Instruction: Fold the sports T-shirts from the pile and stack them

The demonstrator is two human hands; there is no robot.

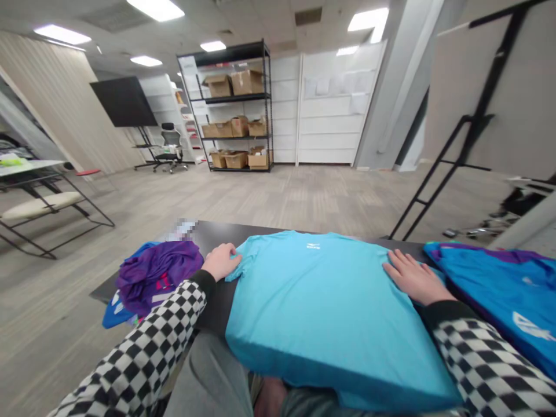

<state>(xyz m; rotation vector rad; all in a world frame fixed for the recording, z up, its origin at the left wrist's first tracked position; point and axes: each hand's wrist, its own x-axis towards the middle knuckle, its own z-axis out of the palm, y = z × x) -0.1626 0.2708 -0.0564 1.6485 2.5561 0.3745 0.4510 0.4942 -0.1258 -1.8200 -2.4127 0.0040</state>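
The left hand [222,260] rests with fingers curled at the left edge of a light blue T-shirt [321,301], its fingertips pinching the fabric near the sleeve. The right hand [412,277] lies flat and open, palm down, on the shirt's right side, grasping nothing. Both arms wear black-and-white checked sleeves [147,353]. The one light blue T-shirt is spread front-up across the near part of a dark table [217,231], its collar toward the far edge and its hem hanging over the near edge toward the person. Left of the left hand, a heap of crumpled garments [152,278] sits on the table, purple on top and blue beneath; how many pieces it holds cannot be told. Right of the right hand lies another pile of darker blue clothing [499,295] with a purple edge. Far across the floor, one black metal shelving rack [234,104] has three shelves holding about nine brown cardboard boxes; those on the lowest shelf stand open, their contents too small to make out. Left of the rack stand one dark screen on a stand [124,101] and one office chair [169,145]. At far left is a bench with a pale cushion [41,205].
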